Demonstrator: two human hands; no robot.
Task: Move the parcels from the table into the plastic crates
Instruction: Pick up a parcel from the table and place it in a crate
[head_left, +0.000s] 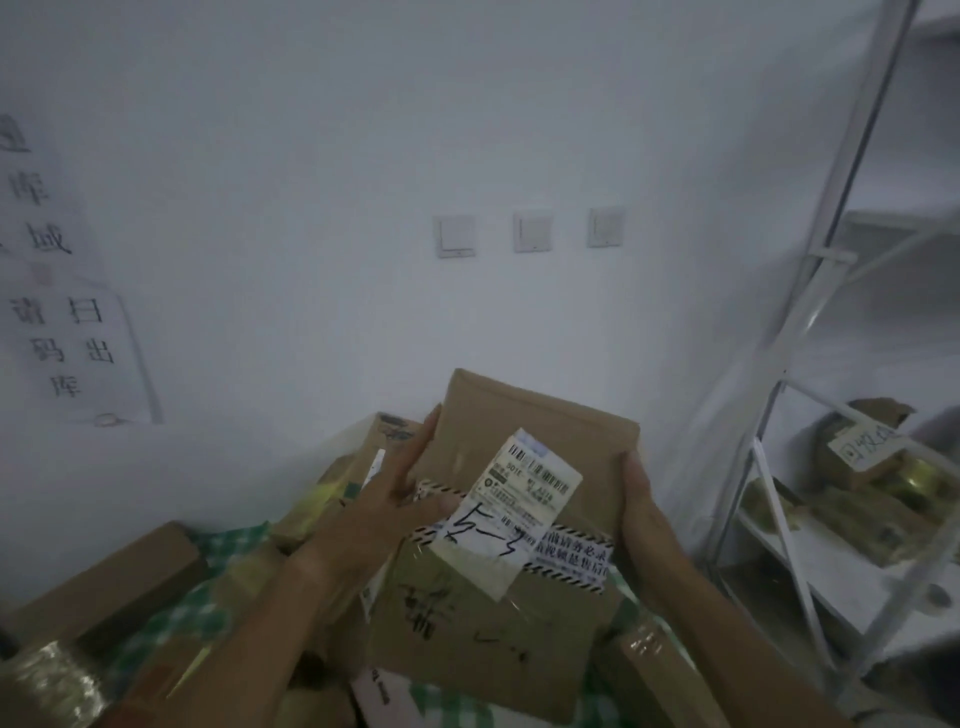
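A white wall (363, 156) backs a table heaped with cardboard parcels on a green checked cloth (171, 623). Above the heap, 2 hands hold a flat brown parcel (535, 431) tilted up, label (514, 499) facing the camera. The left hand (395, 488) and right hand (641, 499) clasp its opposite side edges. No crate shows.

I hold a flat brown cardboard parcel (524, 441) tilted up off the pile, a white shipping label (511, 512) with a black scrawl stuck at its near edge. Under it lies a bigger brown box (467, 639) with striped tape and marker writing. More brown parcels (104, 597) lie heaped to my left.
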